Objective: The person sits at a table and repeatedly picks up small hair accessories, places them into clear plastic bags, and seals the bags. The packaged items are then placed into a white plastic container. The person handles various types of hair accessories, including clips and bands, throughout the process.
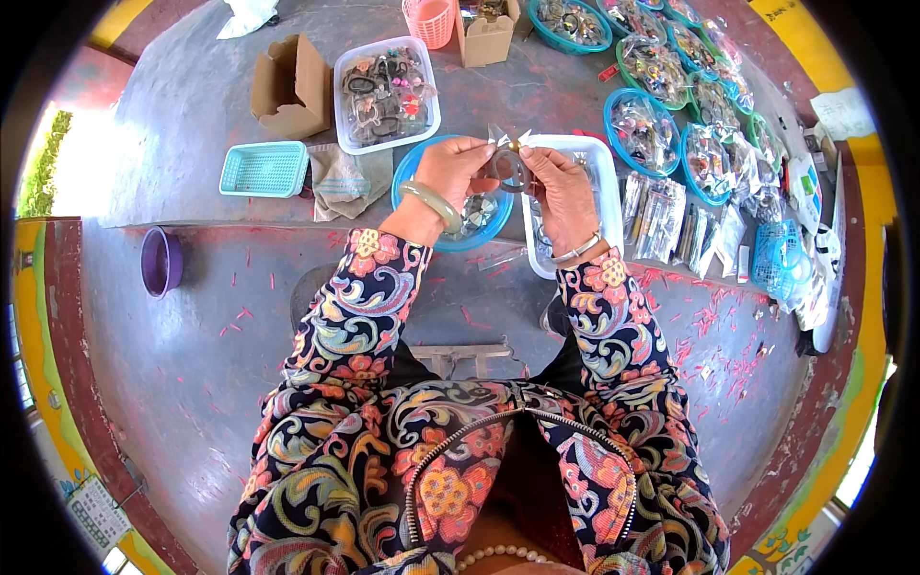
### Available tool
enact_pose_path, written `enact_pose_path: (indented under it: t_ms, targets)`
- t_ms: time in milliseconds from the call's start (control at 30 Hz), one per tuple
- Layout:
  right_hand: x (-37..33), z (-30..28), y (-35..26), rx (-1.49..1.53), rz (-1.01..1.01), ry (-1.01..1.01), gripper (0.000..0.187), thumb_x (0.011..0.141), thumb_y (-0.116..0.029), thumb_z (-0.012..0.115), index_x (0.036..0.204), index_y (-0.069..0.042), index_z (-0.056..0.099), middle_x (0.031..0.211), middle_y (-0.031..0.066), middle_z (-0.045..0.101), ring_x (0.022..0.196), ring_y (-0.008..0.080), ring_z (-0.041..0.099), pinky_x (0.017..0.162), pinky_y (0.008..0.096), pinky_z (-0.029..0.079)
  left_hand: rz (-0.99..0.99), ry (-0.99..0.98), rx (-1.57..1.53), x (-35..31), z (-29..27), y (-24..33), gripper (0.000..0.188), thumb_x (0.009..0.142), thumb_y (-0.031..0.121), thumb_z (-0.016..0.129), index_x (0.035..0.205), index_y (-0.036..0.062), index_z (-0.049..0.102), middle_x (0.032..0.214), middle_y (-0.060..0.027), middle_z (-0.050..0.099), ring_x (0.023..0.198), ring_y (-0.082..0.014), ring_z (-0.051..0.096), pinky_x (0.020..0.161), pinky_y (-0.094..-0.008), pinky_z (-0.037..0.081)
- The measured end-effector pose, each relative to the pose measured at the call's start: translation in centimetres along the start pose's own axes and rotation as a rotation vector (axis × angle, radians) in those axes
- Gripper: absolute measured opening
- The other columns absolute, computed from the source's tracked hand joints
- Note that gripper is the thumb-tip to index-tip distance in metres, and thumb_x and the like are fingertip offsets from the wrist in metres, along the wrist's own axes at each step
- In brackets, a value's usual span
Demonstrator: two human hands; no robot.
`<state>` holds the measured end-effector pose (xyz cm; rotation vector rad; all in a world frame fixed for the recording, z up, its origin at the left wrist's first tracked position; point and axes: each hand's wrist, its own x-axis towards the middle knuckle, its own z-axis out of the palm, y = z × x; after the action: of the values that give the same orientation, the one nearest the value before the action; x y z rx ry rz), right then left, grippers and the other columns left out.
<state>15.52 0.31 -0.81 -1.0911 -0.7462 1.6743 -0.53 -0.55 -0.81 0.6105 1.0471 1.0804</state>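
Note:
Both my hands are raised over the containers, with a small clear plastic bag (502, 134) between them. Against the bag is a dark hair tie (510, 171) with a white bow-like piece and a gold bead; whether it lies inside or in front, I cannot tell. My left hand (448, 177) pinches the bag's left side between thumb and fingers. On the other side, my right hand (563, 192) pinches near the gold bead. Beneath the left hand stands a blue round basin (406, 171) holding small pale pieces. A white tray (610, 206) lies under the right hand, its contents partly covered.
A white tub (341, 125) of hair ornaments stands near an open cardboard box (293, 88). To the left are a turquoise basket (264, 170), a folded cloth (347, 180) and a purple bucket (161, 262). Several basins (640, 132) of bagged items crowd the right, beside bagged packs (655, 218).

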Motion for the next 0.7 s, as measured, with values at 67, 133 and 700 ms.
enact_pose_path:
  t_ms: [67,133,700]
  targets:
    - [-0.05,0.03,0.15,-0.010,0.009,-0.004,0.016,0.076,-0.018,0.068,0.082,-0.003,0.063,0.070,-0.0024,0.058,0.059,0.0047,0.047,0.054,0.0185,0.035,0.033,0.049,0.020,-0.34,0.76,0.35,0.019,0.085,0.012,0.054,0.094,-0.0037,0.058,0.082,-0.0084,0.061,0.067,-0.0144,0.060,0.055,-0.0231,0.050]
    - [-0.04,-0.02,0.24,-0.014,-0.008,0.016,0.016,0.076,-0.017,0.068,0.081,-0.002,0.063,0.068,-0.0023,0.057,0.058,0.0048,0.047,0.054,0.0185,0.035,0.044,0.049,0.058,-0.37,0.90,0.47,0.018,0.085,0.011,0.054,0.094,-0.0042,0.058,0.082,-0.0091,0.061,0.069,-0.0149,0.061,0.056,-0.0238,0.051]
    - [0.00,0.30,0.05,-0.100,-0.150,0.029,0.012,0.076,-0.010,0.066,0.076,0.002,0.063,0.062,-0.0025,0.054,0.055,0.0049,0.042,0.051,0.0188,0.033,0.046,0.080,0.074,-0.48,1.22,0.74,0.014,0.087,0.009,0.051,0.092,-0.0031,0.056,0.082,-0.0091,0.061,0.074,-0.0166,0.063,0.063,-0.0251,0.053]
